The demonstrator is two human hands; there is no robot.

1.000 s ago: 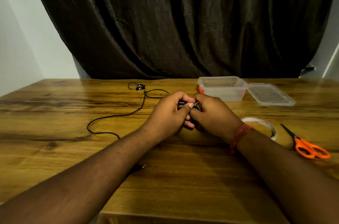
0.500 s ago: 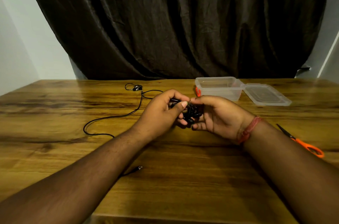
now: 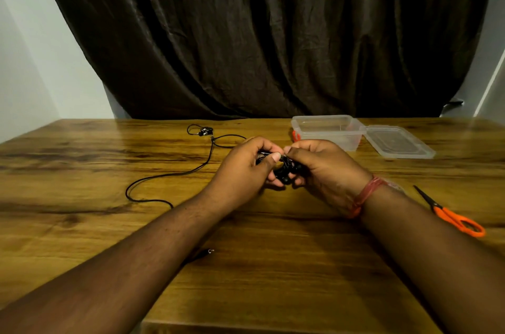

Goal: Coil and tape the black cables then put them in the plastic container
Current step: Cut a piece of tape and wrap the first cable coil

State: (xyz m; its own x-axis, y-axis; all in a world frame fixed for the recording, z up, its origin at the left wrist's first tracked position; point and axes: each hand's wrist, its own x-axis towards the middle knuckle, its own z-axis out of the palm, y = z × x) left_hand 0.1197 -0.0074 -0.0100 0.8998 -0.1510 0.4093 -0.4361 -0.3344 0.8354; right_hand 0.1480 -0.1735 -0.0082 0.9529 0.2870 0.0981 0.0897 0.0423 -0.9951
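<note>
Both hands are meeting over the middle of the wooden table (image 3: 82,169), working on a small black cable bundle (image 3: 284,169). The left hand (image 3: 246,167) is pinching the bundle with thumb and curled fingers, probably to stop the loops springing apart. The right hand (image 3: 325,167) is curling around its right side, gripping it so the coil keeps its shape.

A second black cable (image 3: 175,173) is lying loose on the table to the left, trailing from its earbuds (image 3: 205,131) at the far edge toward the near side, not yet coiled.

The clear plastic container (image 3: 328,128) is sitting open at the far right, just beyond the hands, with its lid (image 3: 399,142) beside it, likely ready to receive finished coils. The orange scissors (image 3: 451,216) are waiting right of the right forearm, within reach for cutting tape.
</note>
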